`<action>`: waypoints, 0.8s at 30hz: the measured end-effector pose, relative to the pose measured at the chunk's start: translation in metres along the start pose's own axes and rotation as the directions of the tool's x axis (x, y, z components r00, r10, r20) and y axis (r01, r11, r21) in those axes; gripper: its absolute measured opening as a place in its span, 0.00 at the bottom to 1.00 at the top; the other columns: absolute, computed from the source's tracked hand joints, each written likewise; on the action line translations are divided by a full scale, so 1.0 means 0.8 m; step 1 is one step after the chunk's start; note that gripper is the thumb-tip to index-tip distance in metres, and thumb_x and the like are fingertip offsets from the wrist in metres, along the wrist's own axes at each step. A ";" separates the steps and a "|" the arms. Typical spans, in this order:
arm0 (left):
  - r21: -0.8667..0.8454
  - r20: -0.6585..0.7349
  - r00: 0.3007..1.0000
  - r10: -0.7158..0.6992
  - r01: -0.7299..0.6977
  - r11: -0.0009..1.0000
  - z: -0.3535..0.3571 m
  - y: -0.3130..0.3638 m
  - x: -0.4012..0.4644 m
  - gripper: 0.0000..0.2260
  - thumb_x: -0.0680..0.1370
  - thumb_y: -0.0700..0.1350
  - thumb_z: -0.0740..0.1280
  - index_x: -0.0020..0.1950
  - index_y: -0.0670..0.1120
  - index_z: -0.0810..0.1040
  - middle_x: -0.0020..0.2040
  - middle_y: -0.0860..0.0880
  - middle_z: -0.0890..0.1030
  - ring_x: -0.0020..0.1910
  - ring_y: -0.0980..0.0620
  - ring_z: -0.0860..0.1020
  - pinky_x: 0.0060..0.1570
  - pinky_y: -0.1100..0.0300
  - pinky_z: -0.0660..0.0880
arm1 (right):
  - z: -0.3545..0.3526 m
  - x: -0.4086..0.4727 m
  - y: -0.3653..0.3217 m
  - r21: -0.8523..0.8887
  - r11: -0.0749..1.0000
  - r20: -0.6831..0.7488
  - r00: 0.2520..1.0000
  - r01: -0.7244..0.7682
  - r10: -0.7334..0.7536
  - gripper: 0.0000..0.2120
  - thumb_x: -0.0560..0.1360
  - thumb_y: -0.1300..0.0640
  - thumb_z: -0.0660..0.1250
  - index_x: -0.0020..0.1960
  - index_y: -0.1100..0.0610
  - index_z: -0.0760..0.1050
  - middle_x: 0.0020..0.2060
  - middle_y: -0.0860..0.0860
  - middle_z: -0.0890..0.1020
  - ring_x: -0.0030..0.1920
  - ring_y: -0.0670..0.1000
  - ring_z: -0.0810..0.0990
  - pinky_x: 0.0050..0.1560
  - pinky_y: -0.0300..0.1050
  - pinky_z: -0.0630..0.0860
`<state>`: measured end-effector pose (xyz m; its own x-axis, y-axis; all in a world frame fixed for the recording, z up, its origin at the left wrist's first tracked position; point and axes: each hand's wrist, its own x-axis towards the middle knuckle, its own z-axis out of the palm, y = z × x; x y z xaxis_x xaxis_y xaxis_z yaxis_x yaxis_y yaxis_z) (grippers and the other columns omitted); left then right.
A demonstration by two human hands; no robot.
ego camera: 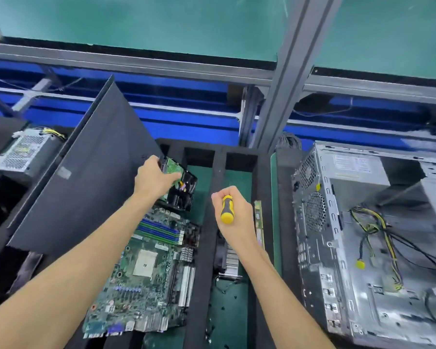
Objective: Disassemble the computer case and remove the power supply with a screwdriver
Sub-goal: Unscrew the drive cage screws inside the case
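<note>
- Silver steel computer case (378, 248) stands at my right with its side open, rear fan grilles turned toward me, and loose yellow-and-black cables (378, 230) hanging inside; the white label on its top is too blurred to read.
- Power supply (25, 152), a grey perforated box, sits far left behind a leaning dark side panel (86, 172).
- My right hand (233, 212) is wrapped around a yellow-and-black screwdriver (227, 210), its butt pointing at me and its long axis running away from me.
- My left hand (152, 177), arm stretched forward, grips a hard drive (184, 190) on edge above the motherboard (146, 273).
- Memory stick (259, 222) and heatsink (230, 263) lie in the neighbouring foam tray (209, 238) slot.
</note>
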<state>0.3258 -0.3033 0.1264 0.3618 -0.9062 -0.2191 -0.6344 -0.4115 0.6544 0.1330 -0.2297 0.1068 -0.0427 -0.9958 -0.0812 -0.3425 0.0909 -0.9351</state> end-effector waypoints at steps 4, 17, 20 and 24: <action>0.016 0.071 0.997 -0.040 0.039 0.999 0.035 -0.007 0.023 0.38 0.75 0.53 0.75 0.77 0.38 0.62 0.70 0.39 0.72 0.66 0.39 0.72 0.57 0.47 0.72 | 0.013 0.013 0.032 -0.057 0.994 -0.006 0.996 -0.090 0.090 0.11 0.81 0.51 0.65 0.42 0.53 0.69 0.30 0.45 0.71 0.29 0.44 0.66 0.28 0.34 0.63; -0.017 0.196 0.970 -0.145 0.151 0.988 0.079 -0.032 0.053 0.41 0.74 0.49 0.77 0.79 0.40 0.58 0.75 0.40 0.67 0.71 0.39 0.69 0.68 0.46 0.69 | 0.017 0.010 0.060 0.031 0.990 0.072 0.988 -0.136 0.133 0.14 0.72 0.72 0.59 0.42 0.53 0.72 0.33 0.47 0.73 0.31 0.45 0.63 0.30 0.35 0.62; 0.054 0.199 0.973 -0.116 0.107 0.993 0.084 -0.031 0.054 0.38 0.75 0.47 0.75 0.78 0.39 0.59 0.73 0.38 0.69 0.70 0.38 0.70 0.66 0.47 0.69 | 0.022 0.013 0.058 0.039 0.991 0.085 0.989 -0.128 0.125 0.08 0.77 0.67 0.63 0.44 0.55 0.73 0.34 0.49 0.74 0.33 0.46 0.64 0.32 0.37 0.63; 0.184 0.217 0.975 -0.055 0.014 0.983 0.091 -0.025 0.049 0.27 0.77 0.45 0.73 0.70 0.38 0.64 0.62 0.38 0.75 0.56 0.39 0.75 0.52 0.48 0.72 | 0.026 0.014 0.059 0.064 0.986 0.086 0.985 -0.155 0.149 0.06 0.78 0.62 0.64 0.45 0.53 0.73 0.36 0.47 0.75 0.35 0.47 0.68 0.36 0.43 0.66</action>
<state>0.3025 -0.3375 0.0521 0.2391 -0.8818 -0.4065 -0.7437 -0.4355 0.5072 0.1357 -0.2370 0.0548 -0.0124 -0.9683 -0.2494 -0.2711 0.2433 -0.9313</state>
